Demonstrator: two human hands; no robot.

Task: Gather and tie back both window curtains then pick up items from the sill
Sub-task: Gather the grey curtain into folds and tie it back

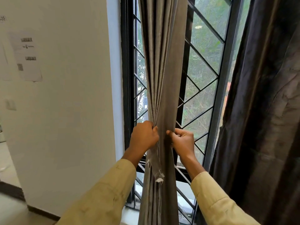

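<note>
The left grey curtain (162, 75) hangs bunched into a narrow column in front of the window. My left hand (144, 135) grips its gathered folds on the left side. My right hand (182, 141) pinches the curtain's right edge at the same height. A short frayed strip of fabric (156, 169) dangles below my left hand. The right curtain (263, 111), dark brown, hangs loose at the far right. The sill (129, 215) shows at the bottom, mostly hidden by curtain and sleeves; no items on it can be made out.
A black-framed window with a diagonal metal grille (201, 88) stands behind the curtains. A white wall (65, 111) with a taped paper sheet (26, 57) and a switch (10, 104) is to the left.
</note>
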